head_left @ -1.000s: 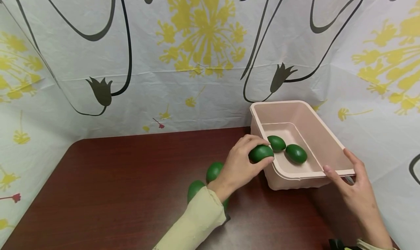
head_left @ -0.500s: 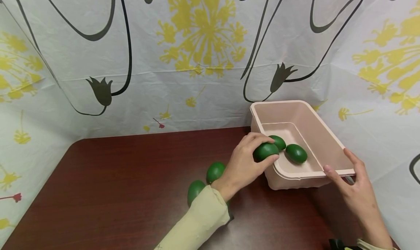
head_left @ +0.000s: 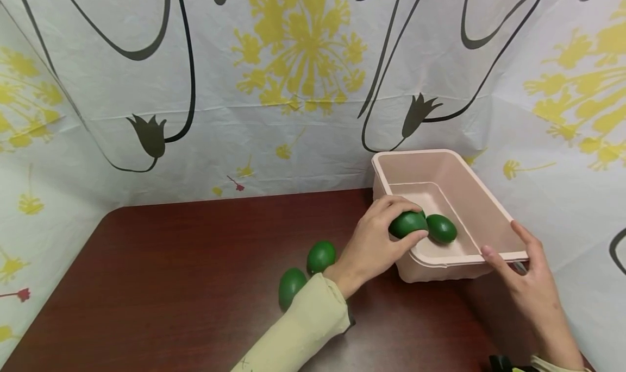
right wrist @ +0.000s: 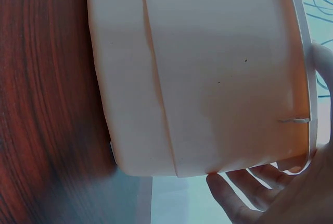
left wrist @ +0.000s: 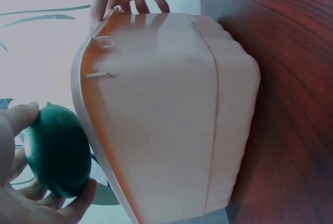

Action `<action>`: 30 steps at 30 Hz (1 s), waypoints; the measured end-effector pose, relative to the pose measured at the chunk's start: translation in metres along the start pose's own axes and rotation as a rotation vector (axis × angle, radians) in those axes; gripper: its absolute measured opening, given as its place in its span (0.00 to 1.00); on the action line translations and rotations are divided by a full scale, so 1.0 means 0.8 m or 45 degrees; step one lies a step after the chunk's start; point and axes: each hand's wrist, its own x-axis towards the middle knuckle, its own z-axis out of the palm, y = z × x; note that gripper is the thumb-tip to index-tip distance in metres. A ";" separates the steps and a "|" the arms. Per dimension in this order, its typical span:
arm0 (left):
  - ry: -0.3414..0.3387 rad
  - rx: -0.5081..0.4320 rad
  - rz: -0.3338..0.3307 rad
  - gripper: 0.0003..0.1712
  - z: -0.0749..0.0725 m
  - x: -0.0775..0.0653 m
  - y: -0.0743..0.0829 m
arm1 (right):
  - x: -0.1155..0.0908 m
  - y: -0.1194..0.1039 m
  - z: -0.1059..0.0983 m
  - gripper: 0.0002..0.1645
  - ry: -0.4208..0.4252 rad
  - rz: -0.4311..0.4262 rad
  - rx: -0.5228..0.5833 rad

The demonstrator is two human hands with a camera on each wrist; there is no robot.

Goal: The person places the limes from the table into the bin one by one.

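Note:
My left hand [head_left: 371, 244] holds a glossy dark green oval fruit, which looks like a lime [head_left: 408, 225], between thumb and fingers over the left rim of a pale pink plastic bin [head_left: 481, 217]. The left wrist view shows this lime [left wrist: 58, 151] beside the bin's rim, above table height. A second lime [head_left: 442, 229] lies on the bin's floor; another in there is almost wholly hidden behind the held one. At the bin's near right corner, my right hand [head_left: 530, 279] grips the rim, thumb on top and fingers along the outer side [right wrist: 250, 187].
Two more limes, one farther back [head_left: 321, 257] and one nearer [head_left: 292, 289], lie on the dark red-brown wooden table [head_left: 195, 263], left of my left forearm. A white cloth [head_left: 303, 160] with yellow and grey flower prints hangs behind the table and along both sides.
My left hand has carried the lime rightward, from outside the bin's left rim to over it, now covering most of one lime inside. My right hand and the bin have stayed in place.

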 end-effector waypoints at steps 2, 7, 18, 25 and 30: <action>-0.002 -0.003 0.004 0.20 0.001 0.001 0.001 | 0.000 -0.001 0.001 0.50 -0.001 0.005 0.003; -0.022 0.009 0.017 0.20 0.005 0.003 0.003 | -0.001 0.000 0.002 0.50 -0.002 0.004 0.009; -0.018 0.047 0.048 0.20 0.013 0.009 0.005 | 0.000 0.000 0.002 0.50 0.002 0.002 0.000; -0.038 0.072 0.038 0.21 0.018 0.013 0.006 | 0.001 0.002 0.002 0.50 0.006 0.005 -0.004; -0.049 0.101 0.032 0.21 0.021 0.016 0.007 | 0.001 0.001 0.001 0.49 0.005 -0.008 -0.004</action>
